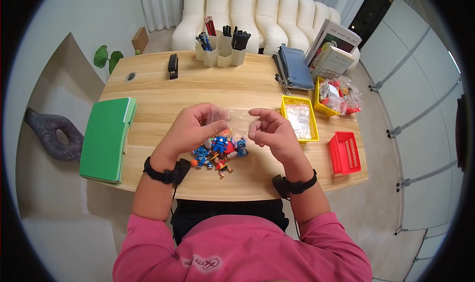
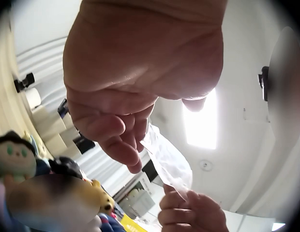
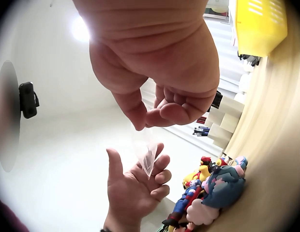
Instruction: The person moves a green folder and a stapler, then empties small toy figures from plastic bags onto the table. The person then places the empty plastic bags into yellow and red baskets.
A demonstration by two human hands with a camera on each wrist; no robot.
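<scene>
A small clear plastic bag (image 1: 234,120) is stretched between the two hands above a pile of toy figures (image 1: 221,148). My right hand (image 1: 273,133) pinches one end of it between thumb and fingertips; the right wrist view shows this grip. On the other side, my left hand (image 3: 135,195) has its thumb held away from its loosely bent fingers, and the bag (image 3: 147,157) overlaps those fingers. Among the figures below are a blue one beside an orange ball (image 1: 194,162) and one with a straw hat (image 1: 220,164).
To the right stand a yellow basket (image 1: 314,134) holding clear bags, another yellow basket (image 1: 321,106) with packed items, and a red basket (image 1: 345,153). Green folders (image 1: 106,138) lie left. A stapler (image 1: 173,66), pen holders (image 1: 211,59) and blue folders (image 1: 295,66) occupy the back.
</scene>
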